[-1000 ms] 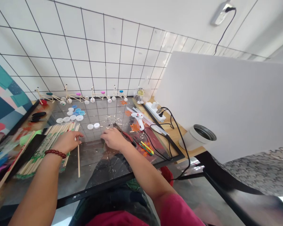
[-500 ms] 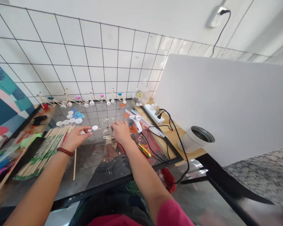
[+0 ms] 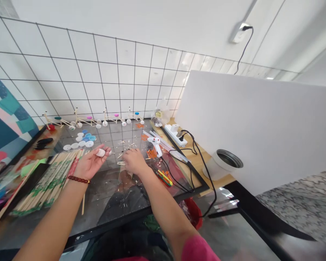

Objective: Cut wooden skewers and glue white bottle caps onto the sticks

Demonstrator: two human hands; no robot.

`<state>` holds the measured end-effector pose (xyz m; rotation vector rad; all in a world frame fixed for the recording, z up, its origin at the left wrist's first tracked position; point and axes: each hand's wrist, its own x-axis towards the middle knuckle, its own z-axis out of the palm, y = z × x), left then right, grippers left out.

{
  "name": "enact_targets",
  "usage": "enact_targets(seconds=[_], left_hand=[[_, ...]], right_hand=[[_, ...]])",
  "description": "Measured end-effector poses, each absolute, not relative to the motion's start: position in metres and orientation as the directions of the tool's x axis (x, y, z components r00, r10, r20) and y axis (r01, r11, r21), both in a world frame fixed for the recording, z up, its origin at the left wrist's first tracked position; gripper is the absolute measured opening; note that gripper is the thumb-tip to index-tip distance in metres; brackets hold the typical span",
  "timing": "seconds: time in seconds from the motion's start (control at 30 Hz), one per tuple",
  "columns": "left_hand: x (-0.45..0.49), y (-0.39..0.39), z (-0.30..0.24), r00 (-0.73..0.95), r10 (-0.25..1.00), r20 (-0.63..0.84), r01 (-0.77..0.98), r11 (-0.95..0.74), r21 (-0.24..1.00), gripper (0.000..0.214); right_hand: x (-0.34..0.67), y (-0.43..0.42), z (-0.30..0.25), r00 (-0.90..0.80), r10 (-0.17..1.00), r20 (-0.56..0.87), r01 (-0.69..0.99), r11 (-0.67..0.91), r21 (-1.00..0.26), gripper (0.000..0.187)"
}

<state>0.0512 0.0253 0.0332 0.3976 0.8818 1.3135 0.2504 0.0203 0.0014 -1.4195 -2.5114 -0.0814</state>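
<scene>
the left hand (image 3: pixel 91 164) lies palm up with a small white bottle cap (image 3: pixel 100 153) resting on its fingers, apart from the right hand (image 3: pixel 134 162), which rests fingers-down among wooden stick offcuts (image 3: pixel 122 154), and whether it grips anything cannot be told. both hands are over a glass-topped table (image 3: pixel 108 214) carrying a bundle of wooden sticks (image 3: pixel 49 183), more bottle caps (image 3: pixel 83 139), a white hot glue gun (image 3: pixel 154 143) and a row of small stick models (image 3: pixel 114 119). behind rises a white tiled wall (image 3: pixel 111 72) with dark grout lines, and a white board (image 3: pixel 250 127) stands to the right beyond a power strip (image 3: pixel 175 135).
</scene>
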Motion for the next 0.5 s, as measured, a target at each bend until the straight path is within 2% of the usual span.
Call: enact_targets(seconds=[0.1,0.17,0.27,0.33,0.37,0.43,0.5], left_hand=[[0.052,0.028,0.029,-0.042,0.948,-0.316,-0.668,0.209,0.714,0.032],[0.051,0.030,0.026,-0.045,0.949,-0.311,-0.675,0.201,0.710,0.041],[0.045,0.031,0.021,-0.008,0.958,-0.287,-0.716,0.195,0.670,0.050],[0.040,0.031,0.018,0.017,0.962,-0.271,-0.760,0.188,0.623,0.051],[0.038,0.032,0.017,0.027,0.964,-0.264,-0.780,0.186,0.597,0.050],[0.034,0.032,0.015,0.021,0.963,-0.269,-0.810,0.174,0.560,0.049],[0.033,0.033,0.013,-0.020,0.955,-0.297,-0.818,0.155,0.553,0.047]], right_hand=[[0.261,0.021,0.012,-0.427,0.825,0.369,0.860,0.497,-0.117,0.025],[0.275,0.021,0.021,-0.297,0.802,0.519,0.879,0.441,-0.179,0.028],[0.302,0.020,0.032,0.076,0.692,0.718,0.895,0.270,-0.355,0.036],[0.317,0.021,0.034,0.320,0.584,0.746,0.855,0.161,-0.493,0.042],[0.321,0.022,0.032,0.385,0.548,0.743,0.831,0.145,-0.538,0.043],[0.320,0.025,0.025,0.342,0.574,0.744,0.816,0.211,-0.538,0.040],[0.307,0.027,0.013,0.065,0.694,0.717,0.821,0.371,-0.434,0.032]])
